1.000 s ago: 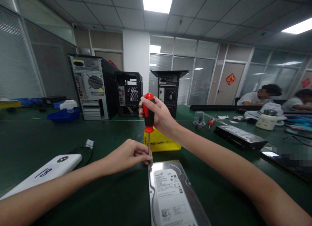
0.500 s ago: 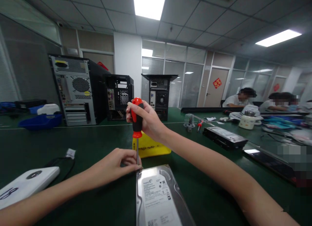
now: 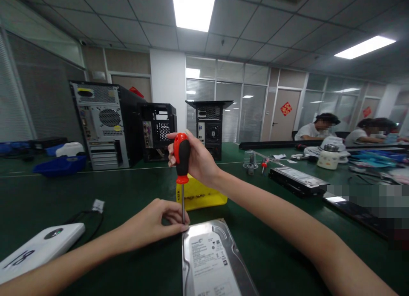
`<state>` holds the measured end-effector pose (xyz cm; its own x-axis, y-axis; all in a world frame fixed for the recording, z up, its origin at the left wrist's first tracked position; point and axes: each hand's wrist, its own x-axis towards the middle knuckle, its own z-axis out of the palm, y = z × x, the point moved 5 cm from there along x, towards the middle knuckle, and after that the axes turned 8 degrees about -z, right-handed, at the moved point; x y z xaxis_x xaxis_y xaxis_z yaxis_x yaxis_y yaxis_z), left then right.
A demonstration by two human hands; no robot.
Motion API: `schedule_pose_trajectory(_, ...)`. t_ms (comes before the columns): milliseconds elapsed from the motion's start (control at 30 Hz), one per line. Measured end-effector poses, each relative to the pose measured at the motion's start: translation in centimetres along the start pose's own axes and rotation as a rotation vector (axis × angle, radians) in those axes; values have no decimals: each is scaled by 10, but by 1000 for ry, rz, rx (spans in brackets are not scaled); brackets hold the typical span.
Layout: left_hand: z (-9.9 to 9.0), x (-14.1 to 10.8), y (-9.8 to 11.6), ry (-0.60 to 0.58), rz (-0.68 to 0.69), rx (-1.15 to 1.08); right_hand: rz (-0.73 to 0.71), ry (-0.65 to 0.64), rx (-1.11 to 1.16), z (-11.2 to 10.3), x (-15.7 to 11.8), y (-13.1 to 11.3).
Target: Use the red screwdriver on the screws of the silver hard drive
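Observation:
A red and black screwdriver (image 3: 183,157) stands nearly upright in my right hand (image 3: 202,157), whose fingers wrap its handle. The shaft runs down to the far left corner of a silver hard drive (image 3: 207,262) with a white label, lying flat in front of me. My left hand (image 3: 159,219) is closed in a pinch around the lower end of the shaft, beside that corner. Whatever lies between its fingertips is hidden, and so is the screwdriver's tip. Just behind both hands sits a yellow tray (image 3: 204,198) with small dark pieces in it.
Computer cases (image 3: 105,125) stand at the back. A white power bank (image 3: 44,249) lies at left, near a blue tray (image 3: 60,165). On the right are another drive (image 3: 297,181), a dark phone-like slab (image 3: 358,215) and a cream jar (image 3: 328,157). People sit farther back.
The view has shifted slightly, so everything sits a little lower and to the right. My right hand's fingers have moved a little on the handle; my left hand keeps its pinch at the corner.

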<state>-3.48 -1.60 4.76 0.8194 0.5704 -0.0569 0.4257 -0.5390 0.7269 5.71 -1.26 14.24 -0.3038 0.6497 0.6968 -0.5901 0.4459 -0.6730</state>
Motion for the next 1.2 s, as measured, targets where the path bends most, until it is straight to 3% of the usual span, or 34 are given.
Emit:
schedule_pose_trajectory(367, -4, -2, -2, -105, -26, 6, -27, 130, -139, -11, 4, -4)
schedule_pose_trajectory(667, -5, -2, -1, -106, -44, 13, -49, -17, -130, -2, 3, -5)
schedule_pose_trajectory(867, -4, -4, 0, -92, -68, -22, 33, -148, -23, 5, 0, -5)
schedule_pose_trajectory(1200, 0, 0, -11, -85, -69, -124, 76, -94, -139, 9, -1, 2)
